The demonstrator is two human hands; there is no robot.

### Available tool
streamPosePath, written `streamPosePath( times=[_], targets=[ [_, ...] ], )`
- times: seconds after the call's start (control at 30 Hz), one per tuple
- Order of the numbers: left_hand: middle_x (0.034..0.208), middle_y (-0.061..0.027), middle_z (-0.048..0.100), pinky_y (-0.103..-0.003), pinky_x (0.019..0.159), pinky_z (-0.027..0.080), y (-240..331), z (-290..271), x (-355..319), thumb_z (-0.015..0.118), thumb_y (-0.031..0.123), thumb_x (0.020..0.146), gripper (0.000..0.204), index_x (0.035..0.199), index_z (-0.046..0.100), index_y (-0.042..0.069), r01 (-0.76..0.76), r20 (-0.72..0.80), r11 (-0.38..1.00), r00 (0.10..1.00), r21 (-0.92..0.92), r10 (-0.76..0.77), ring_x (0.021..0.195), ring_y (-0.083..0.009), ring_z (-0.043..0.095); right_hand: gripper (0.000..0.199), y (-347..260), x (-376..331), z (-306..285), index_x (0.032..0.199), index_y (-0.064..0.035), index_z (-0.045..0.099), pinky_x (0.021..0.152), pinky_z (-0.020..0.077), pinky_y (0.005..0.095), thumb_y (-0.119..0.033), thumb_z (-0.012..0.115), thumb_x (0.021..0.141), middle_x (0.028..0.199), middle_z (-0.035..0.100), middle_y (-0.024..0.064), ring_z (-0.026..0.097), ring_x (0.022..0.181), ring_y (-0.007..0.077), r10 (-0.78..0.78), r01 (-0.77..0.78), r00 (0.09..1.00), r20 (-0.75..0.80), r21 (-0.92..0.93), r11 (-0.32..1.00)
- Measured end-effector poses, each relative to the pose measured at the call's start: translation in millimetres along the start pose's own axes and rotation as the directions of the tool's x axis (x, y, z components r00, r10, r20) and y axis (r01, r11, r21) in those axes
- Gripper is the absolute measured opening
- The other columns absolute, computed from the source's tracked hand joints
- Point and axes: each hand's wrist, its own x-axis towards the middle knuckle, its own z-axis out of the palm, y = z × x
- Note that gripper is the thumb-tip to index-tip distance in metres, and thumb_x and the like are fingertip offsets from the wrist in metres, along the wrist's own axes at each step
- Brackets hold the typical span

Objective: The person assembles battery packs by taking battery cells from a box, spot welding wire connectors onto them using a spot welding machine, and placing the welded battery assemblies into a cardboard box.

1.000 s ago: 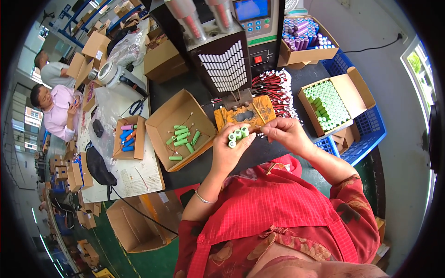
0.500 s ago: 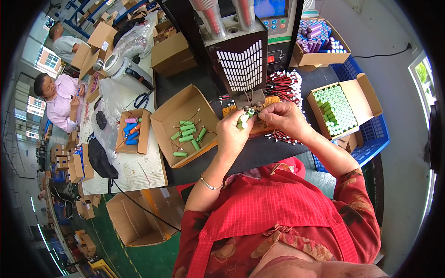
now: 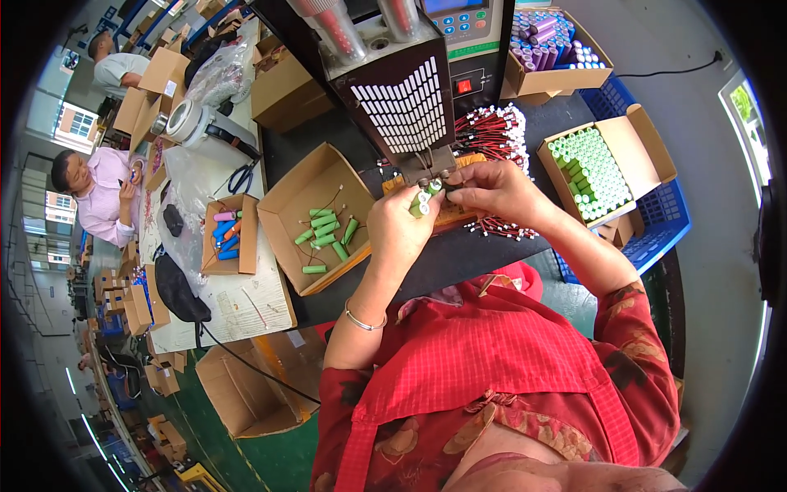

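Observation:
My left hand [image 3: 395, 225] is closed around a few green cylindrical battery cells [image 3: 421, 206], their pale ends facing up. It holds them just below the metal tip [image 3: 428, 161] of a spot welder [image 3: 402, 102]. Close on their right, my right hand [image 3: 502, 195] has thumb and fingers pinched together beside the cells. Whatever small piece lies in that pinch is hidden. Behind the right hand spreads a pile of red and black wire leads [image 3: 496, 135] with white connectors. Left of my left hand, a cardboard box [image 3: 283, 209] contains several green cells with wires attached.
An open carton of green cells [image 3: 590, 172] rests on a blue crate [image 3: 668, 217] at right. Behind it stands a box of purple and blue cells [image 3: 557, 80]. At left are a small box of coloured cells [image 3: 229, 266], scissors [image 3: 243, 176] and a seated person [image 3: 106, 184].
The view has shifted slightly, so the welder sits further left and higher. Both hands stay at the welder tip, and the cells in my left hand have tilted a little.

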Motion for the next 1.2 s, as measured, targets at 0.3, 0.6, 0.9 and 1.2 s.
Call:
streamPosePath(
  times=[0.3,0.6,0.9,1.2],
  targets=[
    [0.094,-0.0114,0.064,-0.021,0.067,0.051,-7.3,-28.7,-8.4,0.068,-0.003,0.074,0.031,0.104,0.058,-0.002,0.49,0.428,0.449,0.872,-0.747,-0.237,0.077,-0.0109,0.061,0.016,-3.2,-21.8,-7.0,0.086,-0.0003,0.065,0.049,0.0397,0.0183,-0.016,0.062,0.084,0.063,0.057,-0.0015,0.049,0.055,0.0023,0.057,-0.064,0.997,0.054,0.131,0.989],
    [0.08,0.0008,0.062,-0.021,0.066,0.045,-16.4,1.3,-5.1,0.069,0.006,0.075,0.017,0.09,0.062,0.0,0.155,0.098,0.907,0.987,-0.393,-0.126,0.072,-0.0038,0.053,0.024,-7.0,-5.9,7.8,0.083,-0.0022,0.067,0.045,0.0358,0.02,-0.025,0.062,0.085,0.055,0.051,-0.0029,0.044,0.051,0.0021,0.022,-0.023,0.998,-0.051,-0.018,1.0],
    [0.071,-0.0007,0.061,-0.024,0.058,0.045,-2.5,-1.9,1.5,0.068,0.008,0.076,0.016,0.088,0.062,0.0,0.107,0.045,0.933,0.994,-0.342,-0.097,0.065,-0.0056,0.053,0.024,-5.8,1.5,10.9,0.086,0.0012,0.066,0.047,0.04,0.0237,-0.023,0.061,0.083,0.057,0.054,0.0001,0.047,0.054,0.0041,-0.008,-0.008,0.995,-0.103,-0.162,0.987],
    [0.079,0.0,0.062,-0.021,0.063,0.045,-27.7,-13.8,-7.0,0.069,0.012,0.077,0.024,0.097,0.062,0.0,0.207,-0.033,0.908,0.972,-0.364,-0.235,0.07,-0.0052,0.054,0.028,-0.1,-17.9,-1.2,0.105,0.0017,0.059,0.058,0.0476,0.022,-0.019,0.057,0.087,0.076,0.062,0.0044,0.057,0.068,0.0064,-0.331,0.28,0.936,-0.118,-0.321,0.905]
  ],
)
